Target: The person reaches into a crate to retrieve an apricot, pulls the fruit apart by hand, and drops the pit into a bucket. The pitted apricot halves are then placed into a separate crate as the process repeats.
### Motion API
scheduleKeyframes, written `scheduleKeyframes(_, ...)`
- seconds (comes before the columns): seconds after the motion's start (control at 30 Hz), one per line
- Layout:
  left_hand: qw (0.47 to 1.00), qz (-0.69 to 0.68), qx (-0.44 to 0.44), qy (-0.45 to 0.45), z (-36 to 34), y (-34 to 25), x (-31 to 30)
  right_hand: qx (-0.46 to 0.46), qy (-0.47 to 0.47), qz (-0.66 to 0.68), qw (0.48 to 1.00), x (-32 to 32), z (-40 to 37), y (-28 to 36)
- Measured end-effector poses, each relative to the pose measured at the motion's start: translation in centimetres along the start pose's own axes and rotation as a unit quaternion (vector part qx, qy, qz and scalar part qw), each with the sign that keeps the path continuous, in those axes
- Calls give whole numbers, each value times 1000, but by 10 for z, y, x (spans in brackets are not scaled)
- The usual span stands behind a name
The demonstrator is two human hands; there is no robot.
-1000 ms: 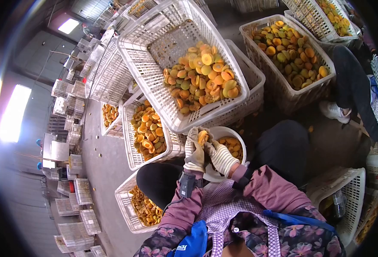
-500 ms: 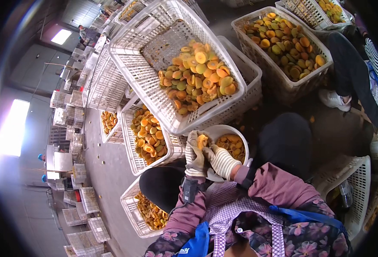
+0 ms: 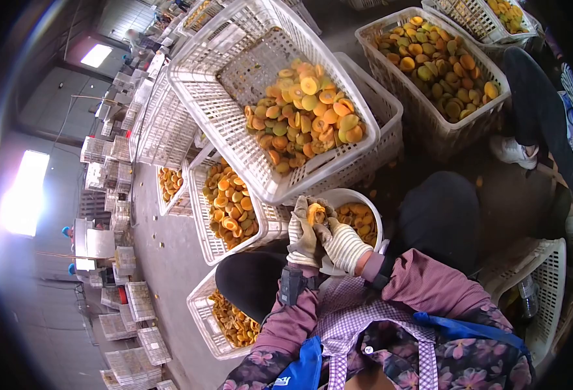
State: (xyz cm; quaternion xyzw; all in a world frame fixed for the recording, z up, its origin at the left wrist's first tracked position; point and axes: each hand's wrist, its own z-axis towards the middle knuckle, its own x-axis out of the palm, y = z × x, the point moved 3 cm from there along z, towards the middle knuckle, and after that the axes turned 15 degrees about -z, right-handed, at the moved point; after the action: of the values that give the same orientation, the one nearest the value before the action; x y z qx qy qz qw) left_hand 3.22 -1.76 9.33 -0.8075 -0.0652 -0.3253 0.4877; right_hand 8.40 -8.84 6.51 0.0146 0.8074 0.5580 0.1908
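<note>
Striped work gloves with soiled palms cover both of my hands. My left hand [image 3: 304,235] is closed around an orange apricot half [image 3: 316,213], its cut face turned up. Close against that fruit, my right hand [image 3: 342,244] has its fingers bent together; whatever is between them is hidden. Just under and behind the hands stands a white bucket [image 3: 379,224] with orange apricot pieces [image 3: 358,221] inside. Above it, a large tilted white crate [image 3: 198,83] holds many apricot halves [image 3: 306,114].
Left of my hands is a crate [image 3: 209,250] of apricot halves; a lower crate [image 3: 202,318] contains shrivelled orange pieces. Another full crate [image 3: 442,127] stands at upper right, near a person's shoe [image 3: 514,151]. A crate with a bottle [image 3: 529,296] is at lower right.
The apricot half has turned between my hands, and its open face now shows more. My right fingers have shifted slightly beside it. The whole view has moved a little.
</note>
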Motion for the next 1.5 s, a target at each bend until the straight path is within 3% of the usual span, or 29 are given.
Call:
scheduleKeyframes(0.1,999,-44,1,16,2,2,-6,-12,32,96,995,6,-2,-3)
scheduleKeyframes(0.17,987,150,48,23,-4,-11,1,-130,-7,-113,985,3,-12,2)
scheduleKeyframes(0.23,992,117,11,49,1,-10,-9,-163,-29,-146,975,8,-11,0)
scheduleKeyframes(0.3,978,141,83,129,-8,-17,-5,-27,93,151,984,21,-8,-4)
scheduleKeyframes(0.33,974,153,66,154,-5,-17,-13,17,192,201,961,13,-15,6)
scheduleKeyframes(0.37,977,108,48,179,-12,-19,-7,22,202,198,959,6,-21,11)
scheduleKeyframes(0.43,977,164,-31,134,3,-23,-25,137,321,272,897,0,-31,19)
scheduleKeyframes(0.47,909,345,227,53,14,-37,-33,152,316,244,904,-11,-38,36)
scheduleKeyframes(0.5,993,12,113,19,30,-42,-50,125,331,280,892,3,-38,26)
scheduleKeyframes(0.53,933,-348,57,-72,31,-61,-31,144,310,284,896,6,-40,24)
scheduleKeyframes(0.57,932,-351,61,-66,41,-70,-29,161,286,288,900,8,-40,24)
scheduleKeyframes(0.6,970,-90,219,-61,50,-87,-29,243,236,311,888,9,-38,21)
scheduleKeyframes(0.63,915,179,357,-50,60,-98,-26,286,197,331,877,10,-34,14)
scheduleKeyframes(0.67,774,430,463,-36,72,-102,-21,281,187,340,878,11,-25,11)
scheduleKeyframes(0.7,848,352,395,-3,102,-94,-30,278,179,347,877,14,-19,7)
scheduleKeyframes(0.73,975,31,217,21,142,-80,-40,248,163,328,897,17,-12,4)
scheduleKeyframes(0.77,991,31,131,23,181,-70,-53,213,148,306,916,23,-4,-2)
scheduleKeyframes(0.8,984,155,89,23,212,-57,-65,198,141,300,922,27,3,-6)
scheduleKeyframes(0.87,744,664,75,8,262,-38,-77,214,144,323,911,29,5,-11)
scheduleKeyframes(0.9,666,745,46,-15,277,-27,-84,222,149,334,904,29,5,-13)
scheduleKeyframes(0.97,587,807,-13,-65,305,-11,-108,244,139,310,908,27,5,1)
scheduleKeyframes(1.03,562,821,-50,-83,331,11,-127,230,145,349,897,24,8,3)
scheduleKeyframes(1.17,597,790,-126,-68,334,16,-126,238,145,347,896,28,11,-1)
scheduleKeyframes(1.2,654,755,-14,-50,301,2,-103,251,140,336,897,28,8,-2)
scheduleKeyframes(1.3,707,693,135,-30,244,-34,-52,243,138,349,894,33,13,-15)
scheduleKeyframes(1.37,856,470,211,-40,201,-50,-17,196,148,375,894,32,16,-18)
scheduleKeyframes(1.4,946,217,205,124,186,-40,-12,159,73,393,903,32,24,-21)
scheduleKeyframes(1.47,959,-42,172,222,140,-15,-6,84,40,436,895,24,26,-21)
scheduleKeyframes(1.5,972,-28,165,165,101,-15,6,45,26,457,888,19,26,-19)
